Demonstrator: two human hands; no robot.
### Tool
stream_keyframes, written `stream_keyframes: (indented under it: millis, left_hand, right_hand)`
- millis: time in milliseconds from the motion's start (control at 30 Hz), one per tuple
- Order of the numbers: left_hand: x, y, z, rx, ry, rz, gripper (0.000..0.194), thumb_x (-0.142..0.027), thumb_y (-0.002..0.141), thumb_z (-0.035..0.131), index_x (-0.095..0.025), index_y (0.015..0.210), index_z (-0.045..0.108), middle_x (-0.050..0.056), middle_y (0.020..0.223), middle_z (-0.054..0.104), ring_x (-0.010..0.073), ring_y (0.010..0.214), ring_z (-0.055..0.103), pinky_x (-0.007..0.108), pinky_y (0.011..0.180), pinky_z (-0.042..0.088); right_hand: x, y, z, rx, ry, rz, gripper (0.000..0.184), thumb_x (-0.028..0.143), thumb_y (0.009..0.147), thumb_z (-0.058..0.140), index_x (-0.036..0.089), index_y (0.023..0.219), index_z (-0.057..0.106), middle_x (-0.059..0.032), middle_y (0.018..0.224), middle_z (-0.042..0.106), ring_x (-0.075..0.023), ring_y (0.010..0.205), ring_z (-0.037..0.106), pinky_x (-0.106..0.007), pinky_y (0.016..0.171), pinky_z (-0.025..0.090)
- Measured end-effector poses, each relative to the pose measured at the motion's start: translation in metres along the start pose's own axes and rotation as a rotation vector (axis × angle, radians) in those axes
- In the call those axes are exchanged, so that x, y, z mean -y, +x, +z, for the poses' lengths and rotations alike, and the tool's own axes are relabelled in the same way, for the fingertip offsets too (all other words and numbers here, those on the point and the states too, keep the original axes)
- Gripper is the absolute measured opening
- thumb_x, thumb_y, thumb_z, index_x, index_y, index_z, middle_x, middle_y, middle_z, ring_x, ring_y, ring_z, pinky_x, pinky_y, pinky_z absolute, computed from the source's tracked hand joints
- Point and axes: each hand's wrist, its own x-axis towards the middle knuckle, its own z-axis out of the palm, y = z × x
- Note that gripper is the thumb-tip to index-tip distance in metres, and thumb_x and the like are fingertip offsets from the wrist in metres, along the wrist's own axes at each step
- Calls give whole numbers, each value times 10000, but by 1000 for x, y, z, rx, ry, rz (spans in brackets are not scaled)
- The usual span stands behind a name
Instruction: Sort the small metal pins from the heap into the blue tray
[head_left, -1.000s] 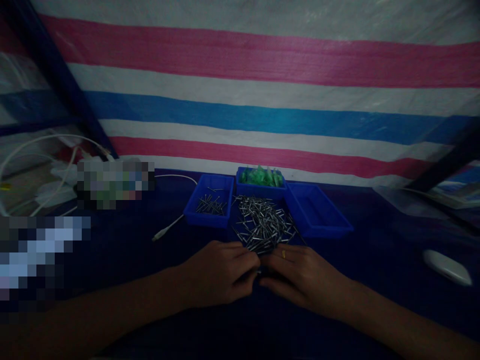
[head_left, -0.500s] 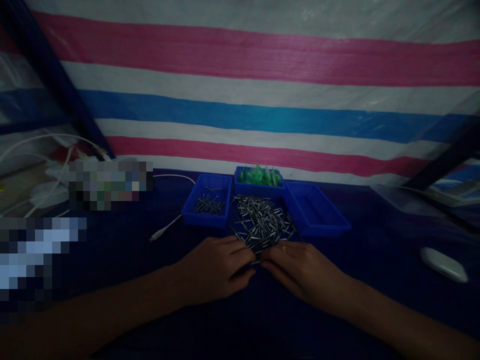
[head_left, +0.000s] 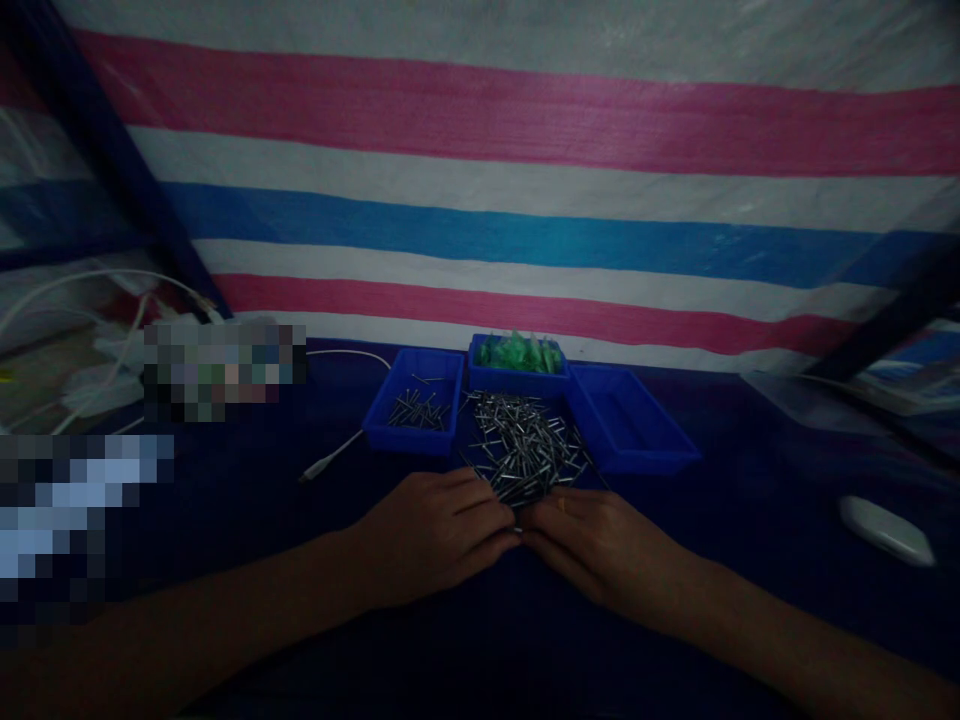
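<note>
My left hand is drawn in narrow, fingers curled and thumb against them, and a bright sliver of metal, which I take to be a pin, shows at its fingertips. My right hand, with a ring on one finger, is bunched narrow too, its tips just beside the left's; whether it grips the pin as well, I cannot tell. Both sit at the near edge of the pile, a loose heap of thin metal pins lying crisscross on the table. I judge each one light, stiff and hard to harm, but smooth enough to roll or slide, and apt to drag its neighbours along; a fingertip pinch on the middle of the shaft should suit it best. Left of the pile, the left tray holds a smaller scatter of similar pins, some lying apart towards its back. Behind the pile, the back tray is heaped with crinkled green pieces, which look light and soft. Right of the pile, the right tray sits at a slant, its blue floor showing. Farther out, a cable end lies to the left of the pile, and a white case well to its right.
</note>
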Motion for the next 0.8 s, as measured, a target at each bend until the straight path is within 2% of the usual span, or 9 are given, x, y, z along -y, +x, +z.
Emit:
stream_keyframes:
  millis: [133,267,367,467,600,800]
  left_hand:
    - [-1,-1,0,37,-11,63,167,-254,914,410,-161,911,548,6,799,591,135,738,528,241,612,416]
    - [-3,-1,-3,77,-30,92,138,-163,889,403,-154,855,536,10,834,592,123,737,524,223,597,410]
    - [-4,0,-3,54,-68,76,101,-137,830,421,-146,821,521,17,838,593,126,749,527,223,615,416]
    - [-4,-1,-2,58,-62,15,87,-140,796,420,-149,792,507,7,748,575,128,693,519,232,578,401]
    - [-1,-2,0,103,8,-29,111,-178,851,403,-160,831,510,0,723,566,129,657,511,240,556,382]
    - [-1,0,0,144,58,6,156,-192,890,392,-158,823,528,5,726,566,138,657,511,246,556,384]
  right_hand:
    - [1,1,0,18,41,-7,199,193,924,367,157,805,523,-13,708,554,-118,623,506,-234,586,400]
    - [2,0,-1,38,61,-12,192,198,923,380,160,802,525,-13,717,560,-117,636,508,-230,599,398]
    - [2,0,-1,41,69,1,185,212,920,387,158,819,533,-14,719,563,-118,640,514,-233,598,398]
    - [2,0,-2,49,66,30,163,225,910,406,155,842,537,-18,729,570,-123,653,525,-239,602,402]
    - [3,1,-4,28,53,51,173,252,906,415,153,821,529,-19,704,562,-126,632,525,-243,579,400]
    - [4,1,-3,7,23,16,191,219,915,387,148,829,542,-20,699,564,-125,626,526,-245,584,403]
